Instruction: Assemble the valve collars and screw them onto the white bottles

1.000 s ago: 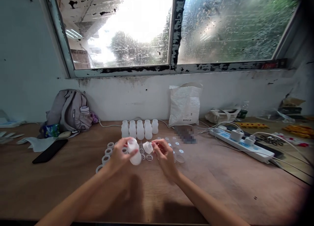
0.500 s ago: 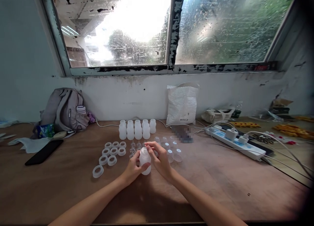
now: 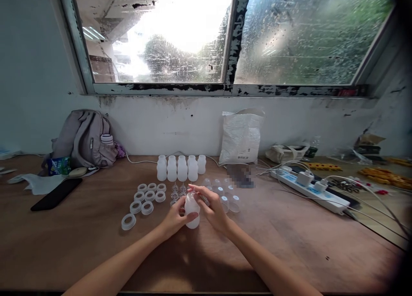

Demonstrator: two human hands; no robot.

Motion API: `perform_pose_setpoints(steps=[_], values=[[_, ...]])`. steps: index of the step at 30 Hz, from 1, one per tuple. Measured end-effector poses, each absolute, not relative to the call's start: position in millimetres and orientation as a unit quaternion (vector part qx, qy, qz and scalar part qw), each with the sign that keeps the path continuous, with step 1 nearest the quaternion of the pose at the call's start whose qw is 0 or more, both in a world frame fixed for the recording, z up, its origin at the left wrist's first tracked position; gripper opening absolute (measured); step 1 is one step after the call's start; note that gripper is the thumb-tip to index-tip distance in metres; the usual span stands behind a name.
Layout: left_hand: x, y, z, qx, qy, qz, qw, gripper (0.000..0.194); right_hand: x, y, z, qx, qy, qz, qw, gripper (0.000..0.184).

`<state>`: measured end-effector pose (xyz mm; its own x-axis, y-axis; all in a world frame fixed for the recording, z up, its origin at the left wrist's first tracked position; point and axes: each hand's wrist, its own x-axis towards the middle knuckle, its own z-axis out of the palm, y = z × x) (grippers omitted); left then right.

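A frosted white baby bottle (image 3: pixel 192 221) stands upright, or nearly so, in front of me. Around its lower body my left hand (image 3: pixel 177 213) is closed, thumb across the front. My right hand (image 3: pixel 210 203) is closed over the bottle's top, fingers bent round the screw ring (image 3: pixel 190 197) at the mouth; the fingers partly hide that ring. Just beyond my hands lie clear bottle teats (image 3: pixel 174 196) in rows, partly covered by the hands. Several loose translucent screw rings (image 3: pixel 147 208) lie to the left, and clear domed caps (image 3: pixel 234 206) sit to the right.
Several frosted bottles (image 3: pixel 172 170) stand in rows at the back. A white mailer bag (image 3: pixel 241 137) leans on the wall. At left are a grey backpack (image 3: pixel 83 139) and a black phone (image 3: pixel 57 194). A power strip (image 3: pixel 310 190) with cables lies at right.
The bottle and the ring piece, apart a second ago, have come together, the right hand now on the bottle's top. The bottle moved right and towards me. Since half a second ago little differs.
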<state>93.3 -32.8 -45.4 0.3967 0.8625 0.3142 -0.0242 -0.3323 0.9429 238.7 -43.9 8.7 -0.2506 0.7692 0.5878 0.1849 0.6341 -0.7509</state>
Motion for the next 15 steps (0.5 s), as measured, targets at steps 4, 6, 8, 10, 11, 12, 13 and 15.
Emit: perform_pose_setpoints(steps=[4, 6, 8, 10, 11, 12, 13, 15], values=[[92.2, -30.3, -47.6, 0.680, 0.306, 0.450, 0.491, 0.043, 239.0, -43.1, 9.4, -0.316, -0.737, 0.318, 0.506, 0.031], [91.6, -29.9, -47.3, 0.684, 0.303, 0.448, 0.490, 0.044, 239.6, -42.1, 9.5, -0.307, -0.726, 0.353, 0.505, 0.030], [91.0, -30.1, -46.8, 0.688, 0.299, 0.447, 0.488, 0.043, 240.5, -40.9, 9.5, -0.292, -0.714, 0.387, 0.506, 0.030], [90.2, -30.7, -46.7, 0.696, 0.298, 0.442, 0.481, 0.043, 241.6, -39.8, 9.8, -0.279, -0.704, 0.417, 0.503, 0.029], [89.6, -31.1, -46.9, 0.702, 0.298, 0.438, 0.475, 0.046, 242.2, -39.6, 10.1, -0.274, -0.699, 0.429, 0.501, 0.029], [88.9, -31.4, -47.2, 0.709, 0.297, 0.435, 0.468, 0.049, 242.8, -39.5, 10.5, -0.271, -0.696, 0.440, 0.499, 0.029], [88.2, -31.7, -47.5, 0.717, 0.296, 0.431, 0.460, 0.053, 243.4, -39.7, 10.9, -0.269, -0.693, 0.448, 0.497, 0.028], [86.8, -32.4, -47.7, 0.732, 0.300, 0.421, 0.444, 0.056, 244.3, -40.2, 11.9, -0.267, -0.693, 0.452, 0.495, 0.028]])
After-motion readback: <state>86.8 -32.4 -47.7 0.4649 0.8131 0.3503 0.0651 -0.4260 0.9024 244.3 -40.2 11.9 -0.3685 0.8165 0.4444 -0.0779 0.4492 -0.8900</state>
